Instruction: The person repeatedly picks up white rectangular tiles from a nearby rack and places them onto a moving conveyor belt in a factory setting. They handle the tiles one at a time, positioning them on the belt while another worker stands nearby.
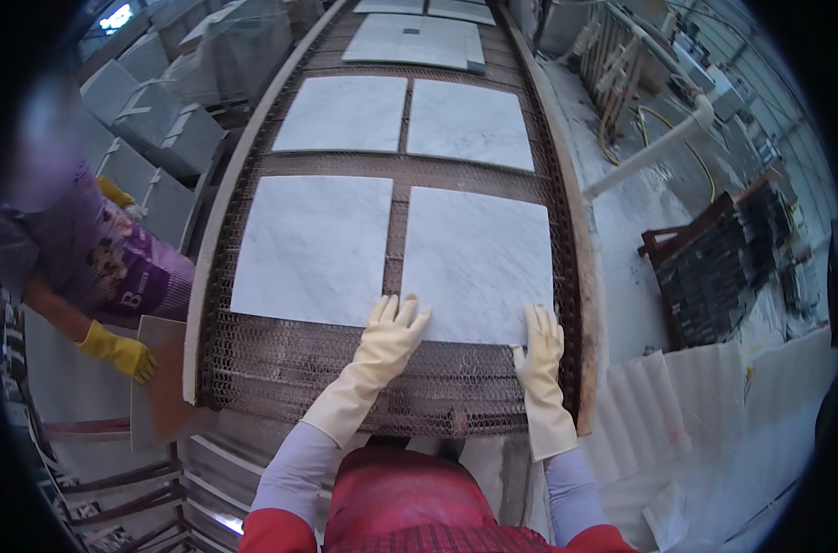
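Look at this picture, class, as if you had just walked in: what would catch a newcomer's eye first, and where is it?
Probably the pale slabs, laid in rows on the mesh belt up the middle. Next, the cream-gloved left hand and right hand, at the near corners of the nearest right-hand slab. Then, at the left, a co-worker's purple apron and yellow glove.

Four white, grey-veined, square stone tiles (313,249) fill the two nearest rows, two apiece, on one brown metal-mesh conveyor (285,359)! Two cream rubber gloves (385,347) here, two yellow rubber gloves (115,349) over there, one purple patterned apron (142,263)!
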The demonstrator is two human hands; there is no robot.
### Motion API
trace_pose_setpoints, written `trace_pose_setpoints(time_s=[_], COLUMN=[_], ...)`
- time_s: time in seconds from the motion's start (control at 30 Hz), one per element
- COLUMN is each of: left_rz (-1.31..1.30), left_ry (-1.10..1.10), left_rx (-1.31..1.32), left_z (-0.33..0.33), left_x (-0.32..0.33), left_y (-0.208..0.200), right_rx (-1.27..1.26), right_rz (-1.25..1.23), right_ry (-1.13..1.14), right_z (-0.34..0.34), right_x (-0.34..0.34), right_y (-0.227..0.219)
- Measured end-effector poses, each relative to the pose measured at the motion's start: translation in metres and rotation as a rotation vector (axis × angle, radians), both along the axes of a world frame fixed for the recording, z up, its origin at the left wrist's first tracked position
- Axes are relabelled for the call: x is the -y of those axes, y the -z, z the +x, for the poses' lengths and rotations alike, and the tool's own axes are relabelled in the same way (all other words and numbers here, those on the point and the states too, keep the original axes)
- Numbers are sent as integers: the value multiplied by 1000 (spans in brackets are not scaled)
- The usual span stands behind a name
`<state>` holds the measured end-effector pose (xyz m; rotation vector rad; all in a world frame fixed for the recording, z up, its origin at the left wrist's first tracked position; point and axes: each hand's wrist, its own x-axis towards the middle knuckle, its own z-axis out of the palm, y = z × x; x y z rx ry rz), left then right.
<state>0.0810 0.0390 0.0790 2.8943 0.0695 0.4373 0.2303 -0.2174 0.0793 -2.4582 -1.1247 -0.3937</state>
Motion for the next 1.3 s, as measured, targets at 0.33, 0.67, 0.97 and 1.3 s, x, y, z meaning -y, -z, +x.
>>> trace_pose_setpoints(time_s=[0.33,0.67,0.97,1.3], left_rz=[-47,-61,-70,23], left_ry=[-84,-98,-128,-82], left_rx=[105,129,101,142], left_z=[-6,-4,2,10], left_x=[10,8,11,-2], left_y=[8,7,10,32], right_rx=[-89,-82,-110,-150], right_rz=[11,-22,-22,27], right_ry=[-89,-154,-192,-129], right_z=[20,27,51,46], right_x=[10,5,-7,-10], right_y=[18,8,2,14])
